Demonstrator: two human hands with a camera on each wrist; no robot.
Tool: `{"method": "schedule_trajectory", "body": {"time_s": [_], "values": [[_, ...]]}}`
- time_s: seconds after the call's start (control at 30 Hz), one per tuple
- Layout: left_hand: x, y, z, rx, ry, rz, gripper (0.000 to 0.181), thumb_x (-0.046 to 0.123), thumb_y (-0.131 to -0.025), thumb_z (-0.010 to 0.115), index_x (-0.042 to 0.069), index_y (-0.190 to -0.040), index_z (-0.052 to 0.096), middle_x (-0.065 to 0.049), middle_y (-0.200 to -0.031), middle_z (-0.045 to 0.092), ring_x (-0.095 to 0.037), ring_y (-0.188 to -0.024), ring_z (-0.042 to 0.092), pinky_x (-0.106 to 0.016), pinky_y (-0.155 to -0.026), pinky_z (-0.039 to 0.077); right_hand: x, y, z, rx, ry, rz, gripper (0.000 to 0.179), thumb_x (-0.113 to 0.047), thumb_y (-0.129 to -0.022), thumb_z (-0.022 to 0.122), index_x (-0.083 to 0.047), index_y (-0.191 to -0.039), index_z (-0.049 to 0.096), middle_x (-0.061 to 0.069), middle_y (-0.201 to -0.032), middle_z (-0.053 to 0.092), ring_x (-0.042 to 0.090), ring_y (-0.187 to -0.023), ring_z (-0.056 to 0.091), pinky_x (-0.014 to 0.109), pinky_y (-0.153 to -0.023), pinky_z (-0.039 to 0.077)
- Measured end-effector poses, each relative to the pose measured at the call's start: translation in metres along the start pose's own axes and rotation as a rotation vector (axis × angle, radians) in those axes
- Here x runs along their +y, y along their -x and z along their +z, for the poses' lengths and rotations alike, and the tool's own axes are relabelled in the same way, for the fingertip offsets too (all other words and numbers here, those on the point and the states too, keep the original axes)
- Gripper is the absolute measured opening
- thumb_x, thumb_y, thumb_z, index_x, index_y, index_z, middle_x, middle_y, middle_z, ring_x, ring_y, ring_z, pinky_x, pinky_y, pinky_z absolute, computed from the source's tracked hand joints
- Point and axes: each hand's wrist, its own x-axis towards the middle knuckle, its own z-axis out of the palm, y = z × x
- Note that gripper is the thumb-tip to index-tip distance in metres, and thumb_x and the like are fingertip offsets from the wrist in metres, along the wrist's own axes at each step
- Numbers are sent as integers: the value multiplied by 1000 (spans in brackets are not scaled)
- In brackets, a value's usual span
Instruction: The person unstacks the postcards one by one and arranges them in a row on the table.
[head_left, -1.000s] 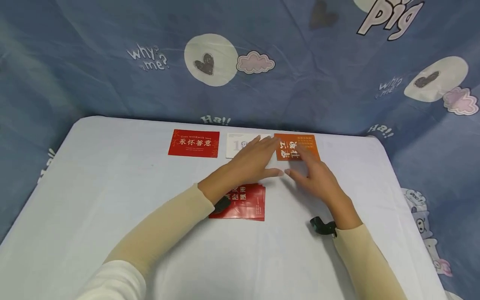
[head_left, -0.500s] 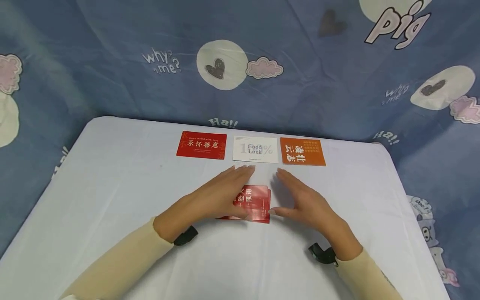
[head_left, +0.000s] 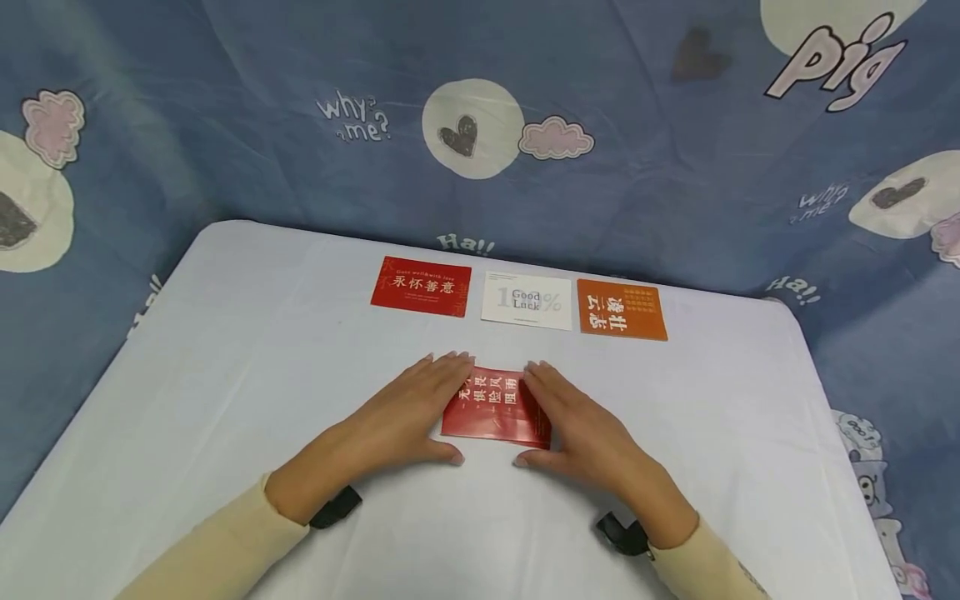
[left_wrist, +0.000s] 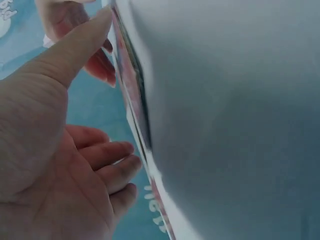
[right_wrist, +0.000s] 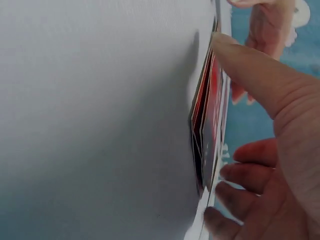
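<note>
Two bare hands: left hand and right hand have come nearer to the body; fingers extended, clenching nothing.
Stack of glossy red paper cards: now between the hands, edges slightly uneven; work seems turned to it.
Far row: red, white and orange rectangular cards, narrow gaps.
White cloth-covered worktop: room toward both sides.

The red stack seems partly hidden on both sides

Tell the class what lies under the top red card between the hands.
Edges of at least one more card show; the top red card hides the rest.
</note>
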Motion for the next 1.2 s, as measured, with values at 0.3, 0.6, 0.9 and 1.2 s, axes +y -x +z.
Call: {"method": "schedule_trajectory", "body": {"time_s": [0.3,0.6,0.9,1.2], "values": [[-11,-2,3,29,61,-46,104,33,-78,94,4,-161,38,-12,-162,44,-32,-149,39,-52,-112,46,5,-6,3,-23,-21,61,102,-40,-80,92,-7,-161,40,10,-164,41,28,-148,41,46,-103,55],[-12,-2,6,84,47,-13,99,32,-75,96,3,-156,46,-14,-155,51,-32,-142,49,-50,-102,55,10,-2,5,23,-26,53,95,-37,-80,92,-8,-158,46,10,-160,47,29,-145,46,46,-99,57],[-11,-2,7,100,59,-14,96,31,-74,97,3,-153,50,-14,-152,54,-32,-139,51,-50,-100,56,9,-4,3,-2,-29,63,93,-37,-81,92,-9,-158,47,11,-159,48,29,-146,46,46,-99,57],[-13,-2,8,119,61,0,97,31,-73,97,3,-153,50,-14,-152,54,-32,-138,53,-49,-98,57,9,-5,3,-4,-48,69,94,-36,-80,93,-9,-158,47,11,-160,47,30,-146,46,47,-99,57]]}}
